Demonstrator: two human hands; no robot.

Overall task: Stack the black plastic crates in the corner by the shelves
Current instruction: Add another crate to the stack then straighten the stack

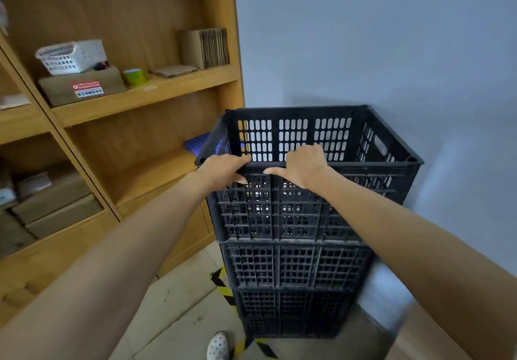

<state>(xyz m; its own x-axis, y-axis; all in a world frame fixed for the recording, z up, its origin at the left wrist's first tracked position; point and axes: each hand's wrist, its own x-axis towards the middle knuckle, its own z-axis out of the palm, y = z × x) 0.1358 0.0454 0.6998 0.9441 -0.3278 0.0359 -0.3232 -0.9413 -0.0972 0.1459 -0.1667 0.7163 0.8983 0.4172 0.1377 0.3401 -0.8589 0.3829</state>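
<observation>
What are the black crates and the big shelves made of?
The crates look like hard moulded plastic with a matte black finish: thin grid walls full of even slots, and a thick rim that both hands grip. The shelves look like wood or wood-look board, smooth and honey-coloured with faint grain; which one cannot be told.

Three black perforated plastic crates [296, 214] stand stacked one on another just right of the wooden shelf unit [145, 93], and two bare hands, left [221, 170] and right [303, 168], lie on the top crate's near rim. On that unit sit one white plastic mesh basket [71, 56], one brown cardboard box with a red label [84, 85], one green tape roll [134, 76], one upright bundle of flat cardboard sheets [205, 48] and one blue perforated plastic piece [200, 144].
</observation>
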